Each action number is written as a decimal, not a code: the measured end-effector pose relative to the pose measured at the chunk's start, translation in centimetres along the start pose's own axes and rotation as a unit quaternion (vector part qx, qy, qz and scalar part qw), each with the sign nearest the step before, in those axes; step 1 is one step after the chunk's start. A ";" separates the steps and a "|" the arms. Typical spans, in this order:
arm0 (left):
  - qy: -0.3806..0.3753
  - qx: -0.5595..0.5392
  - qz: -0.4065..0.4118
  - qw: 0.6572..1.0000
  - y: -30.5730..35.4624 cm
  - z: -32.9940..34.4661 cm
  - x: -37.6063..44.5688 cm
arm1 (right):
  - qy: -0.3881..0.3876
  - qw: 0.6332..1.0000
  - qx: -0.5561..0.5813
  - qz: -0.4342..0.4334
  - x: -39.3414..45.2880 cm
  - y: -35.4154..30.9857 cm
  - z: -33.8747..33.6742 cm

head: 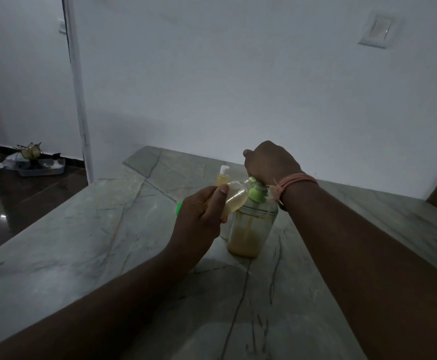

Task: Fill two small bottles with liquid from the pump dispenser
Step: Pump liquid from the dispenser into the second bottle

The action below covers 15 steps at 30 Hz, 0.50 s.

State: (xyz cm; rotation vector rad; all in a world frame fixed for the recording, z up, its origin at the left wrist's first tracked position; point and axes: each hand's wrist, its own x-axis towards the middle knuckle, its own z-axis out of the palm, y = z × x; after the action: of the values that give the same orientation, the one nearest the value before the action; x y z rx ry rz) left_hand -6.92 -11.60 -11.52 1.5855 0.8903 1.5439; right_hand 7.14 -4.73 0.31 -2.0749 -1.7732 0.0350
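Clear plastic pump dispenser [251,227] with green pump top, holding amber liquid, is standing on the grey veined stone counter [82,242]. Right hand [270,162] is curling down over the pump head. Left hand [201,214] is gripping a small clear bottle [234,197], tilted, mouth at the spout. A second small white-capped bottle [222,175] is standing at 11 o'clock behind the dispenser.

The bench [87,245] is grey-green stone with dark veins. The pump dispenser [251,229] is clear with amber liquid and a light green pump top [257,194]. Both small bottles hold pale yellow liquid; the far bottle [222,176] has a white cap. A green cap [179,208] lies on the bench. The wristband [295,181] is pink.
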 end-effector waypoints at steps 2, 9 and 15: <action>-0.003 0.002 0.000 1.000 0.1 0.0 -0.1 | -0.003 1.000 0.000 -0.001 -0.4 -0.2 -0.7; 0.001 0.002 -0.001 1.000 -0.1 0.1 0.2 | -0.032 0.999 -0.003 -0.013 -0.2 0.1 -0.1; -0.003 -0.003 0.006 1.000 0.0 0.0 -0.1 | -0.014 1.000 -0.004 -0.001 -0.1 -0.1 -0.5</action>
State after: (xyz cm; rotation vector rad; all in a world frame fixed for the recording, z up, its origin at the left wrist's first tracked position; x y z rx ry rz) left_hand -6.89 -11.66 -11.53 1.5943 0.8739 1.5478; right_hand 7.18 -5.00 0.75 -2.0892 -1.7937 0.0564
